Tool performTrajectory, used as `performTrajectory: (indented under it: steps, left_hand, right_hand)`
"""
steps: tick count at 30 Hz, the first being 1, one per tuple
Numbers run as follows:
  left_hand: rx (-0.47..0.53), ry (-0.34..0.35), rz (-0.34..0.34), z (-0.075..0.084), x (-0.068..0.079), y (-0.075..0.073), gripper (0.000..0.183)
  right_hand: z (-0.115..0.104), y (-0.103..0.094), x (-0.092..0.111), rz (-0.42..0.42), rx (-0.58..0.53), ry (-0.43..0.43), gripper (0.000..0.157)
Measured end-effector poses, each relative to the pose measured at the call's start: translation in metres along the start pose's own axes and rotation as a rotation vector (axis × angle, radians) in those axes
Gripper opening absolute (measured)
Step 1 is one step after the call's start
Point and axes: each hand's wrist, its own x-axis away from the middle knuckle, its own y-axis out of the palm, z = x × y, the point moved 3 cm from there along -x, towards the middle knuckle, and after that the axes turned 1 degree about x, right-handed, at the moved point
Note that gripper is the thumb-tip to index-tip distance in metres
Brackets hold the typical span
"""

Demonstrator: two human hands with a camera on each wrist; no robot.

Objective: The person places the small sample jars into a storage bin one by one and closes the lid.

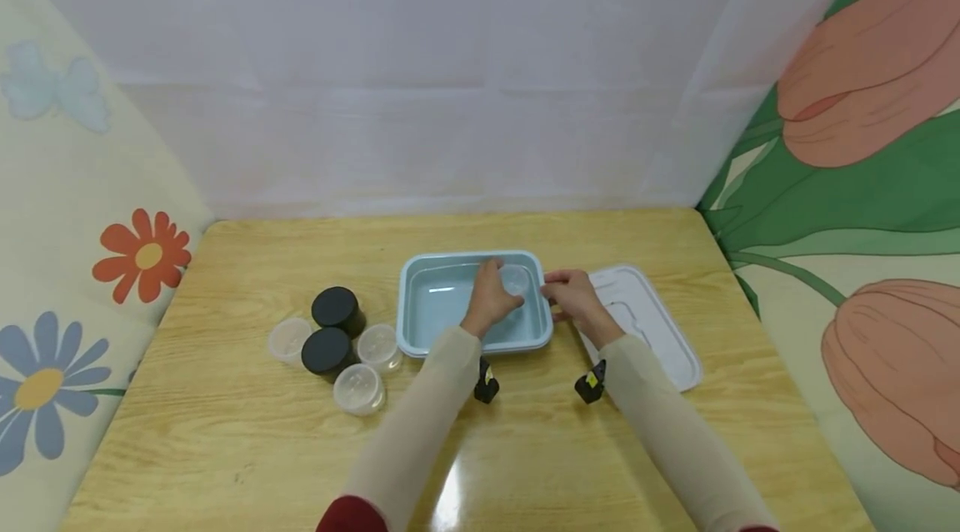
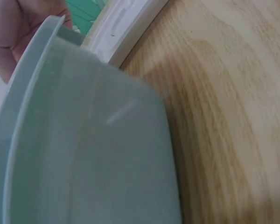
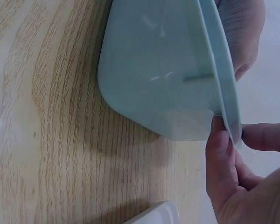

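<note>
A pale blue plastic bin [image 1: 442,307] stands on the wooden table, its outer wall [image 2: 116,140] filling much of the left wrist view. My left hand [image 1: 491,296] reaches inside, thumb and fingers spread around a small clear plastic cup [image 1: 515,278] at the bin's right end. At the right rim, my right hand [image 1: 576,298] pinches the edge; in the right wrist view, its thumb [image 3: 263,136] lies on one side of the rim and its fingers [image 3: 219,158] on the other. The bin's wall hides the cup in both wrist views.
Left of the bin are several clear cups [image 1: 359,389] and two black-topped jars [image 1: 327,351], grouped close together. A white lid [image 1: 660,332] lies on the table [image 1: 525,449] at the right, partly under the right forearm. A white cloth [image 1: 450,98] hangs behind.
</note>
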Motion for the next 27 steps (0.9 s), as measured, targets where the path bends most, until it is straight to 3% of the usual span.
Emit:
performTrajectory:
  steps: [9, 27]
  left_hand:
    - [0.018, -0.001, 0.049, 0.0, 0.004, 0.002, 0.068]
    - [0.033, -0.065, -0.017, 0.001, 0.007, -0.009, 0.077]
  right_hand:
    - [-0.003, 0.001, 0.003, 0.004, 0.008, 0.009, 0.035]
    - [-0.002, 0.0, 0.005, 0.003, 0.015, 0.01, 0.037]
